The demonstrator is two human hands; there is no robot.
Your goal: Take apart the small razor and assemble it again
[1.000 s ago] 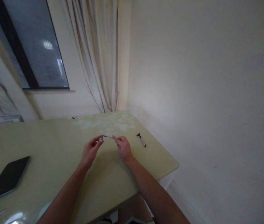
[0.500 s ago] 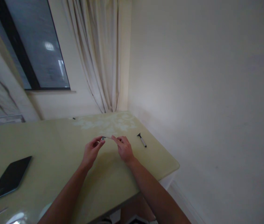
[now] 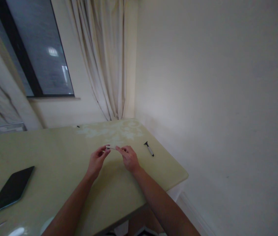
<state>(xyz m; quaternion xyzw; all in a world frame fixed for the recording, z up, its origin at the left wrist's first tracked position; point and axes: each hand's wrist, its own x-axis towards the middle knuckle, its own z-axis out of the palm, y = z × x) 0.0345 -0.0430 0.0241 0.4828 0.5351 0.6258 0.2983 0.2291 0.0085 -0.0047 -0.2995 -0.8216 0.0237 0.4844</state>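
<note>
My left hand and my right hand meet over the middle of a pale green table. Between their fingertips they pinch a thin, light razor, held level just above the tabletop. My left fingers close on its small head end, my right fingers on the handle end. A second razor with a dark head and white handle lies on the table to the right of my right hand.
A dark tablet lies flat at the table's left. A beige curtain and a dark window stand behind the table. A plain wall runs along the right. The table's rounded corner is at the right.
My two hands have drawn slightly closer together on the razor and sit a little lower in view. The razor on the table and the tablet have not moved.
</note>
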